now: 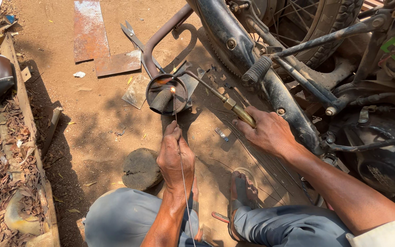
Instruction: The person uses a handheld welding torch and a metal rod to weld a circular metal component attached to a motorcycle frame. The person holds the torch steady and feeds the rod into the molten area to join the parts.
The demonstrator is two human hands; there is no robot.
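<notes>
Head view: left hand (175,158) pinched on thin filler rod (174,107), tip glowing at round metal part (166,93) on dirt ground (92,123); right hand (267,132) clamped on brass torch (234,107), beside motorcycle frame (252,59), near flat stone (141,168).

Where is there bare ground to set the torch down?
Bare dirt lies left of the round dark metal part, between the rusty flat plates and the grey stone. It is crowded right of the right hand: thin wire rods and the motorcycle frame.
</notes>
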